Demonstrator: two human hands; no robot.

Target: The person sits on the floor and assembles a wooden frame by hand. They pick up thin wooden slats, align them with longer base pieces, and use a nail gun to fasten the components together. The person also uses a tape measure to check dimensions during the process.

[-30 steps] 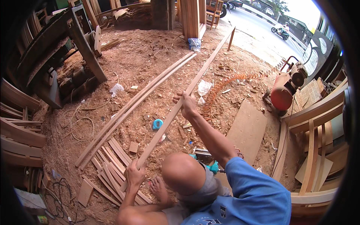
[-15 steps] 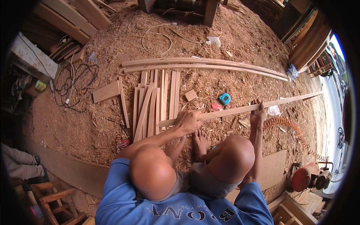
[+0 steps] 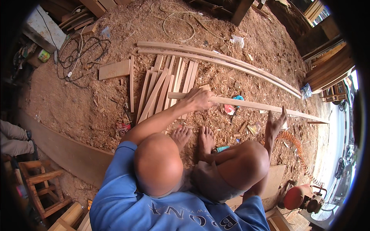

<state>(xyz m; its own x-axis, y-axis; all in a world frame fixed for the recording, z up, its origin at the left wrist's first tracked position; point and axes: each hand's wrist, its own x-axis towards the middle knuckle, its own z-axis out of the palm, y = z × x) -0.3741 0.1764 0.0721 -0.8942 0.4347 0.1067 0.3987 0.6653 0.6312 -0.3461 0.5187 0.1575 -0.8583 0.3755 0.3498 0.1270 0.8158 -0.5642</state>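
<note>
A long, narrow wooden strip (image 3: 243, 103) stretches across in front of my knees, slanting down toward the right. My left hand (image 3: 199, 99) is closed around it near its left end. Farther along, my right hand (image 3: 275, 122) has its fingers and thumb stretched apart at the strip's near side, the fingertips against it. Under and beyond the strip's left end lie several shorter wooden strips (image 3: 155, 90) in a loose bunch on the shavings. A blue tape measure (image 3: 239, 97) sits just past the strip, partly covered by it.
Two long strips (image 3: 231, 63) lie farther out across the shavings. A flat board (image 3: 115, 69) and tangled dark cable (image 3: 83, 57) are at left. An orange coiled hose (image 3: 296, 144) runs toward a red machine (image 3: 298, 197) at lower right. A person's legs (image 3: 15, 138) show at far left.
My right hand has loosened from its grip and spread its fingers. The strip's right end has swung nearer, while my left hand with the other end has moved away from me. The view has turned.
</note>
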